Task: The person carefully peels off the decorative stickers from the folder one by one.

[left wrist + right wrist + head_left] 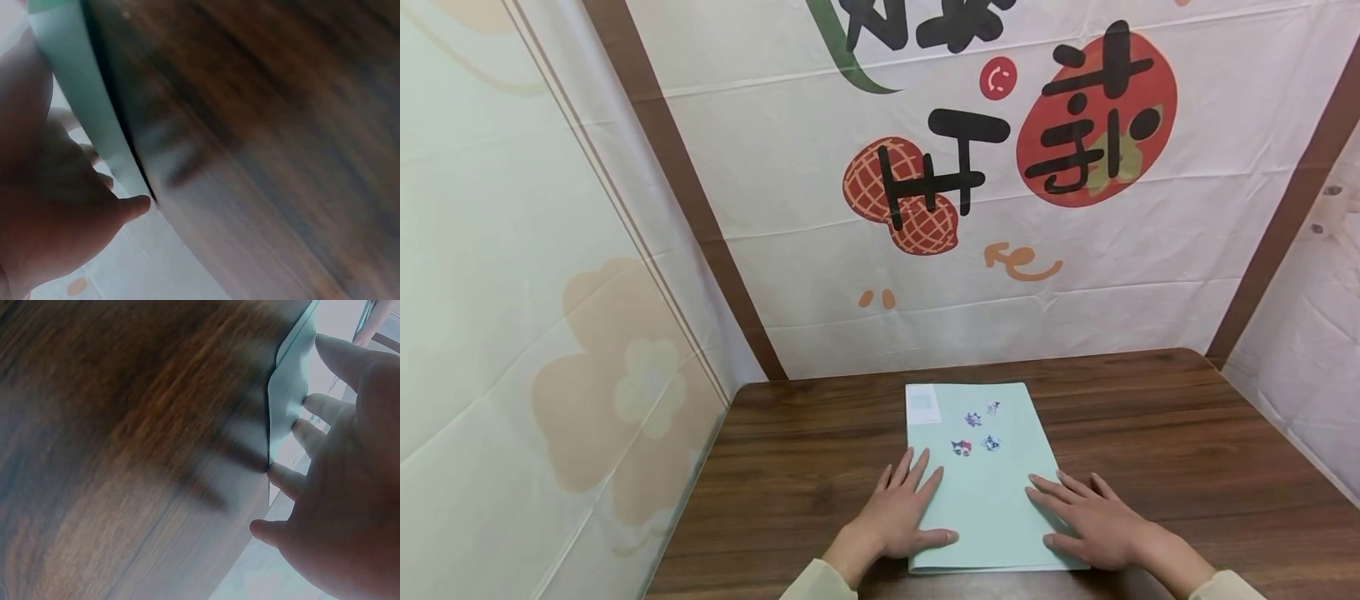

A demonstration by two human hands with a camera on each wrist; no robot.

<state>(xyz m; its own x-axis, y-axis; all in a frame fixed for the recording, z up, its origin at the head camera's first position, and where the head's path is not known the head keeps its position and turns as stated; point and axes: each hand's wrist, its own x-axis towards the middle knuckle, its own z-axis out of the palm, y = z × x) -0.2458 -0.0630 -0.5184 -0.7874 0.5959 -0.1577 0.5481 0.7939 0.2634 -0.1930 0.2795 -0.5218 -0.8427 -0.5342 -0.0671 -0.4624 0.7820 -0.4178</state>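
Note:
A pale mint-green folder point(992, 508) lies flat on the wooden table, its long sides running away from me. Several small cartoon stickers point(973, 433) dot its upper half, and a white label point(922, 404) covers the far left corner. My left hand point(895, 517) rests on the folder's left edge with fingers spread and the thumb reaching onto the cover. Across from it, my right hand point(1097, 525) lies over the right edge, fingertips on the cover. The right wrist view shows the folder's layered edge point(290, 400) under the fingers of that hand.
The dark wood-grain table point(805, 467) extends on both sides of the folder. A white fabric wall point(790, 208) printed with characters and fruit stands right behind the table, and a side panel point(497, 333) with a large pale flower closes off the left.

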